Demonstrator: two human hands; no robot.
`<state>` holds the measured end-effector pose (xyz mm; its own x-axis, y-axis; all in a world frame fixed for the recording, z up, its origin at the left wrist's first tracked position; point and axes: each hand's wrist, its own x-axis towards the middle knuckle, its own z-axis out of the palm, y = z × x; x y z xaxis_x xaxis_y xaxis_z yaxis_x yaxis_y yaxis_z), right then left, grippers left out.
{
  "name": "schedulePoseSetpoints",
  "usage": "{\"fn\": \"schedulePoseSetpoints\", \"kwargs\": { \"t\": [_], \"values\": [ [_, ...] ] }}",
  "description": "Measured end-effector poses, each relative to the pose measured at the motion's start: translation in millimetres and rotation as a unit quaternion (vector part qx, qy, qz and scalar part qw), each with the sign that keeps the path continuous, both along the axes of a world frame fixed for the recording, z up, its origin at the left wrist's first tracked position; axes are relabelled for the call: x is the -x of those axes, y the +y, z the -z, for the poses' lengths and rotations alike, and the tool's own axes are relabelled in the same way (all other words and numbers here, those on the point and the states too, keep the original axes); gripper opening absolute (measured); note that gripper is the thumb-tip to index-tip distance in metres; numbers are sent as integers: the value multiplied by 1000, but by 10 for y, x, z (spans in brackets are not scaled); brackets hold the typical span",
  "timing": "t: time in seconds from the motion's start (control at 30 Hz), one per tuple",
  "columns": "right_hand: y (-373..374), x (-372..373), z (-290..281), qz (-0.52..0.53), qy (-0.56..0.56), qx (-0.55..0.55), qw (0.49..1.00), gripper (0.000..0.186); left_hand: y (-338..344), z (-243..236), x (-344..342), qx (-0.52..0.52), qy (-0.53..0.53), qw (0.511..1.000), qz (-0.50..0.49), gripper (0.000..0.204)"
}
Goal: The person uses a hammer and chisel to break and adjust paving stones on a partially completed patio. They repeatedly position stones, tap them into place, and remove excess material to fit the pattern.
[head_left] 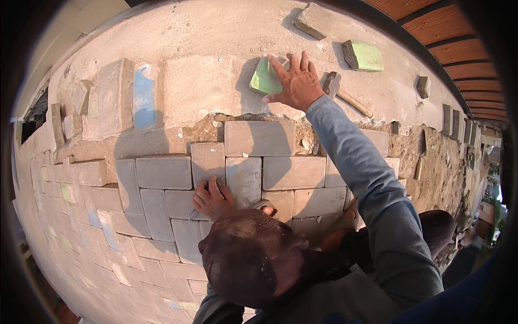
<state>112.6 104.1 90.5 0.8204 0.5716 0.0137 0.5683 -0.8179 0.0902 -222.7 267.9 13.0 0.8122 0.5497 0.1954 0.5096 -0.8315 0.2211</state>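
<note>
My right hand [291, 81] reaches across to a green-faced block [261, 73] on the concrete strip, fingers spread at its side and top, apparently touching it without a closed grip. A hammer with wooden handle [353, 103] lies just right of that hand. My left hand [213, 197] rests with bent, separated fingers on a grey paver [208, 159], holding nothing visible. Laid pavers [162, 173] surround it in a staggered pattern, bordered by a rough band of broken mortar [305, 140]. My dark-trousered knee hides part of the pavers below my hands.
Another green-faced block [367, 59] and a grey chunk [310, 21] lie farther back. Loose pavers [113, 94] sit at the left, more [448, 120] at the right. A strip of broken ground [431, 156] runs rightward. Wooden slats [453, 48] edge the upper right.
</note>
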Motion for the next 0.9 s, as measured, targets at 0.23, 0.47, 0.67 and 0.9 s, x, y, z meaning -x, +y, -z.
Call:
{"fn": "schedulePoseSetpoints", "kwargs": {
  "t": [0.23,0.47,0.67,0.9],
  "values": [
    [389,-260,-5,3,146,86,985,112,27,-73,-35,-6,-1,1000,5,35],
    [-548,88,-324,-99,246,-8,964,124,-19,-87,-41,10,-22,1000,-8,33],
    [-1258,586,-184,-152,231,72,958,127,-6,-44,-47,-9,-10,1000,-7,32],
    [-1282,807,-40,-160,224,94,957,121,48,42,-27,-14,-33,999,29,34]
  ]
}}
